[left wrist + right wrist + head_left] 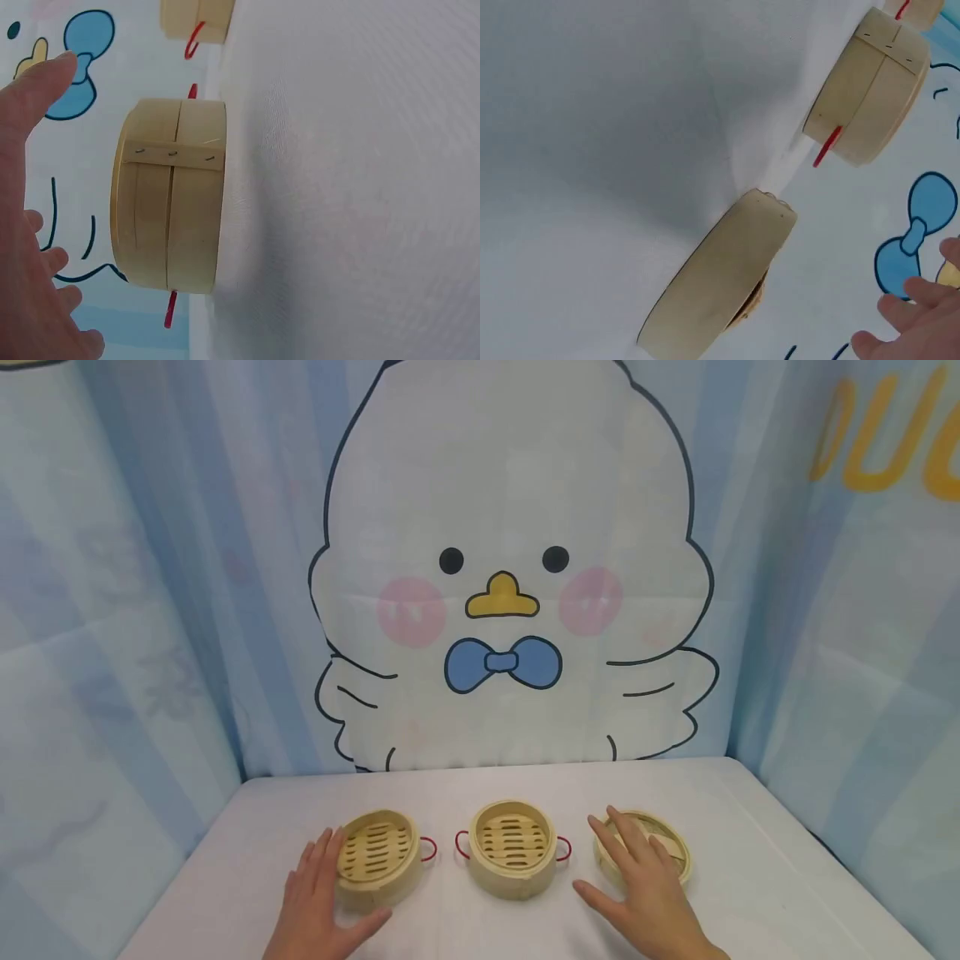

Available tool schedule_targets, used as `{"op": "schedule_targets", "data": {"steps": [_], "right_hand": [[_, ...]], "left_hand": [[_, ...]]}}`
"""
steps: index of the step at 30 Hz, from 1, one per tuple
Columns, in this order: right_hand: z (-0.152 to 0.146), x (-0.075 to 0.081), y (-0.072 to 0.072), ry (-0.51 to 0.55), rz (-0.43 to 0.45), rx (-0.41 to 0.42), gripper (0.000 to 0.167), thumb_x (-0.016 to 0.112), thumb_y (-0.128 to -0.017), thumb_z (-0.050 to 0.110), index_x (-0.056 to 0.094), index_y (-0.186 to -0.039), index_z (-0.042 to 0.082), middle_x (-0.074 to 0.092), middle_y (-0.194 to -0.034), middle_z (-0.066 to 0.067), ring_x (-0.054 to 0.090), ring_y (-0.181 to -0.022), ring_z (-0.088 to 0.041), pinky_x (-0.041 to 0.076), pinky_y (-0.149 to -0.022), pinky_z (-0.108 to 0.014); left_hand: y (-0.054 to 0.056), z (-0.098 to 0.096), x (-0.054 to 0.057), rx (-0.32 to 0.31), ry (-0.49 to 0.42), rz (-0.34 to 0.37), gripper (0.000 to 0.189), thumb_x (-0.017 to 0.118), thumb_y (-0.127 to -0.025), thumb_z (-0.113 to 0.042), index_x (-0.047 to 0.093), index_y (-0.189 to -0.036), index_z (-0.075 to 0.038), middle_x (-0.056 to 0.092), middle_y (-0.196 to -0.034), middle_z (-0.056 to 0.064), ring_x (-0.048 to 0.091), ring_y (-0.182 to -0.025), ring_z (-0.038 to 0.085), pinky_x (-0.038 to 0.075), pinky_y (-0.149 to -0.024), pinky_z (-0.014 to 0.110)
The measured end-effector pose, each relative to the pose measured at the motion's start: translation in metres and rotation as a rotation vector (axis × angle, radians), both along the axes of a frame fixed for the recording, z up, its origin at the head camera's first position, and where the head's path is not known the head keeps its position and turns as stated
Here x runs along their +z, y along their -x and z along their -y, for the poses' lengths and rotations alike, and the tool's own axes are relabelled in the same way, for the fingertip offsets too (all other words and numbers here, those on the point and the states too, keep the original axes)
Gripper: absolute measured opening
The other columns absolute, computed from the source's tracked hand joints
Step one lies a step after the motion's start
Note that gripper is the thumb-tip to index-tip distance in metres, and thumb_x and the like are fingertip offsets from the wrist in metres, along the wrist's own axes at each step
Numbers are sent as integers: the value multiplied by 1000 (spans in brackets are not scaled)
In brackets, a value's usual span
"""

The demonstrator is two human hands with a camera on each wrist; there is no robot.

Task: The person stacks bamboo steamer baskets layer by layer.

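Three round bamboo pieces stand in a row on the white table. At the left is a bamboo steamer basket (375, 852) with a slatted base and red side handles. Another steamer basket (513, 850) of the same kind stands in the middle. To the right lies a shallower bamboo steamer lid (675, 852), partly hidden behind the right hand. My left hand (318, 902) is spread over the near left side of the left basket; whether it touches cannot be told. My right hand (645, 889) hovers with spread fingers above the lid and holds nothing.
The white-covered table (480, 935) ends at a back curtain (510, 718) printed with a duck in a blue bow tie. Blue and white curtains (90, 693) hang along both sides.
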State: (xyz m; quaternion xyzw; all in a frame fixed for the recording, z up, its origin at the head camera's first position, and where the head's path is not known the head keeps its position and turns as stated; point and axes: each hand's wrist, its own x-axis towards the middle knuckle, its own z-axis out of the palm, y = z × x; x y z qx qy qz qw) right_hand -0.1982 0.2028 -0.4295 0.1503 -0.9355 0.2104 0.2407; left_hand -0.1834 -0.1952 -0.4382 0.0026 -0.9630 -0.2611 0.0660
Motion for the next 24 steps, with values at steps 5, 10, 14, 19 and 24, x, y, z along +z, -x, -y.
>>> {"op": "schedule_targets", "data": {"steps": [5, 10, 14, 19, 24], "right_hand": [[8, -2, 4, 30, -31, 33, 77, 85, -79, 42, 56, -145, 15, 45, -153, -14, 49, -132, -40, 31, -106, -70], [15, -2, 8, 36, -33, 38, 76, 84, -80, 43, 56, -145, 16, 46, -152, -14, 50, -131, -41, 33, -105, -70], [19, -5, 12, 31, -54, 51, 78, 85, -79, 43, 56, -146, 16, 47, -152, -13, 53, -127, -41, 36, -103, -69], [25, -10, 18, 26, -129, 103, 77, 87, -76, 39, 58, -144, 17, 51, -149, -13, 56, -123, -39, 43, -97, -66], [33, -14, 25, 34, -144, 151, 73, 86, -78, 40, 60, -142, 16, 53, -147, -12, 57, -122, -37, 46, -95, -62]], "left_hand": [[3, 2, -2, -2, -46, -1, 126, 76, -75, -70, 9, -159, -4, 12, -161, 27, 7, -147, 52, 6, -112, 73], [6, 5, -5, -2, -76, -35, 125, 79, -75, -64, 10, -158, -1, 14, -160, 28, 10, -146, 52, 9, -112, 73], [12, 5, -8, 24, -106, -24, 129, 80, -73, -67, 8, -159, -3, 12, -161, 27, 13, -145, 51, 14, -113, 71], [18, 6, -9, 58, -161, 14, 134, 79, -70, -70, 5, -160, -5, 10, -161, 27, 13, -145, 51, 18, -113, 70], [24, 6, -10, 85, -209, 18, 135, 83, -69, -66, 2, -160, -7, 9, -161, 28, 12, -145, 51, 21, -112, 70]]}}
